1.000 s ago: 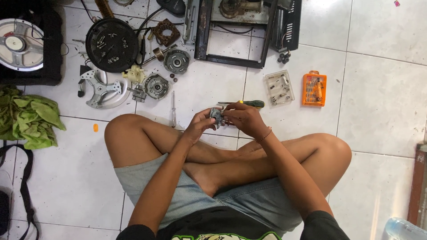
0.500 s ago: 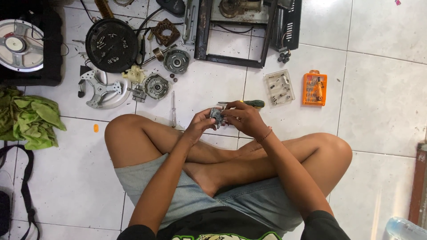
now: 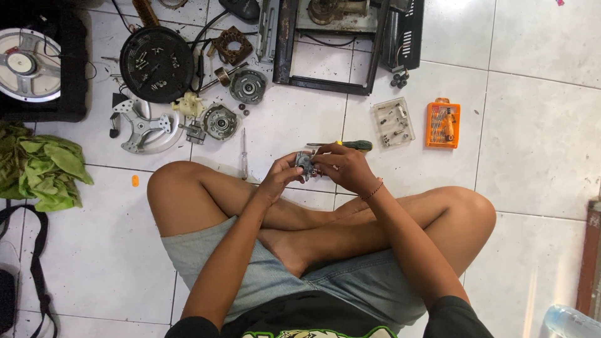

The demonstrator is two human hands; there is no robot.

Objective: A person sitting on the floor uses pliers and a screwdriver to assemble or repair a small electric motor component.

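Note:
I sit cross-legged on a white tiled floor. A small grey metal part (image 3: 305, 161) is held above my shins between both hands. My left hand (image 3: 282, 175) grips it from the left side. My right hand (image 3: 342, 168) closes over its right side, fingers curled on top of it. A green-handled screwdriver (image 3: 350, 146) lies on the floor just beyond my right hand. A slim screwdriver (image 3: 243, 153) lies to the left of my left hand.
Motor parts lie ahead: a black round cover (image 3: 156, 64), a silver bracket (image 3: 143, 125), round metal housings (image 3: 220, 121). A black metal frame (image 3: 325, 44), a clear parts box (image 3: 392, 122) and an orange bit case (image 3: 442, 122) lie further right. Green cloth (image 3: 41, 166) at left.
Both hands stay on the small grey part with only slight finger shifts. Nothing else on the floor has moved.

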